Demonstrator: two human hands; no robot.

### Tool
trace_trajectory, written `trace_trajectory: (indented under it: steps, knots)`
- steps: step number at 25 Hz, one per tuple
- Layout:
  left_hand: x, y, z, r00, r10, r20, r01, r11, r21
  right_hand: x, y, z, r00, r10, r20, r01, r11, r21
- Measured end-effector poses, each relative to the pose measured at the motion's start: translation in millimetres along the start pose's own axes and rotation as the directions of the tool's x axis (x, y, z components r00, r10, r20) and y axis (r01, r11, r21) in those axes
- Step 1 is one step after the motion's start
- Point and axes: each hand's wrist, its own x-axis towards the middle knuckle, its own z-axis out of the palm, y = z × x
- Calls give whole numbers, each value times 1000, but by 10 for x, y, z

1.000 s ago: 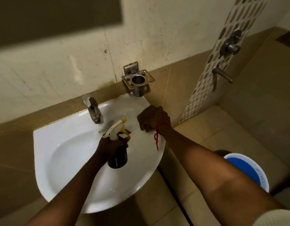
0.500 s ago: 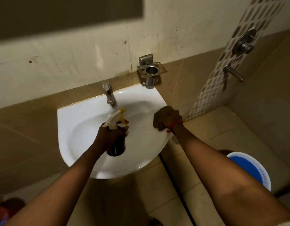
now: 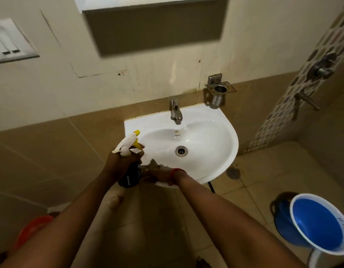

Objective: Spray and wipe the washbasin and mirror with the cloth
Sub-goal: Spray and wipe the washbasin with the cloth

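Observation:
A white washbasin (image 3: 209, 140) hangs on the tan tiled wall, with a steel tap (image 3: 175, 112) at its back and a drain (image 3: 180, 151) in the bowl. My left hand (image 3: 122, 164) grips a dark spray bottle (image 3: 129, 177) with a white and yellow trigger head (image 3: 128, 143), held over the basin's front left rim. My right hand (image 3: 159, 174) presses a crumpled grey-brown cloth (image 3: 154, 164) on the front rim, right beside the bottle. The bottom edge of the mirror frame (image 3: 148, 2) shows at the top.
A steel tumbler holder (image 3: 218, 91) is fixed to the wall right of the tap. Shower fittings (image 3: 320, 69) sit on the mosaic strip at right. A blue bucket with a white mug (image 3: 320, 223) stands on the floor at right, a red tub (image 3: 35, 228) at left. A switch plate (image 3: 9, 41) is at upper left.
My right hand with the cloth has slid from the basin's right rim to the front rim beside the bottle. The view has pulled back and tilted up, showing the drain and the mirror frame's edge.

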Motion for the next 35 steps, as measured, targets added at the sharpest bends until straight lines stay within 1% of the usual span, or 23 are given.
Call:
trace_trajectory:
  steps: [2,3,5,7,10,12,15,16,18,19,20,21,22,23,24,25,26,27,29,31,32,34,35]
  knots:
    - [-17,34,-78,999,-1,-38,0,1000,-11,-46,-266,267,982,-140,-130,133,989,-61]
    - [-23,64,-71,999,-3,-42,1,1000,-28,-91,-275,397,943,-185,-276,141,975,-173]
    - [-15,110,-36,1000,8,-24,-9,999,-41,-113,-97,646,802,-291,-522,84,919,-385]
    - [11,138,53,999,40,29,-38,997,-61,-205,202,782,820,-319,-476,58,872,-485]
    - [50,137,220,993,68,101,-63,997,-53,-289,720,681,682,-528,-505,80,741,-667]
    - [53,122,358,990,62,129,-53,996,-74,-392,1089,434,625,-621,-472,57,640,-766]
    - [8,105,584,980,74,183,-57,994,-96,-717,1667,-118,655,-587,-477,-72,579,-812]
    - [5,76,649,978,77,195,-60,994,-92,-771,1861,-339,640,-548,-538,-113,626,-772]
    - [14,-2,758,974,70,217,-53,995,-84,-842,2102,-749,556,-365,-747,-162,833,-529]
    - [19,-25,817,973,56,222,-41,997,-70,-882,2136,-897,502,-187,-845,-107,956,-275]
    - [35,-38,879,973,40,226,-32,999,-41,-873,2145,-1011,428,11,-904,29,999,26]
    - [63,-38,936,972,29,232,-28,1000,-8,-891,2096,-1071,381,228,-896,204,925,322]
    - [92,-22,982,971,23,238,-30,999,22,-931,2072,-1088,387,381,-839,391,756,524]
    - [121,8,1020,970,28,243,-39,998,41,-949,2063,-1075,429,465,-775,498,594,632]
    - [149,49,1052,968,40,247,-54,997,50,-931,2080,-1049,485,476,-733,560,475,679]
    - [173,93,1079,968,53,244,-66,997,47,-859,2093,-963,538,462,-705,548,444,709]
    - [203,139,1101,968,60,242,-70,997,32,-801,2054,-850,588,424,-689,529,442,724]
    - [233,194,1132,967,65,247,-71,997,15,-656,2001,-690,596,421,-684,450,530,718]
    - [257,290,1245,959,85,272,-82,996,-21,-471,1789,-421,536,481,-694,350,622,701]
    - [313,321,1417,955,79,284,-78,997,-17,-457,1564,-415,476,553,-684,270,648,712]
    - [368,313,1511,959,65,277,-64,998,-12,-435,1562,-513,461,579,-672,159,692,705]
    - [505,237,1698,966,43,256,-41,999,-10,-337,1715,-865,471,576,-668,-10,760,649]
    - [563,193,1802,972,19,235,-19,1000,-4,-352,1782,-1055,500,545,-673,-27,786,617]
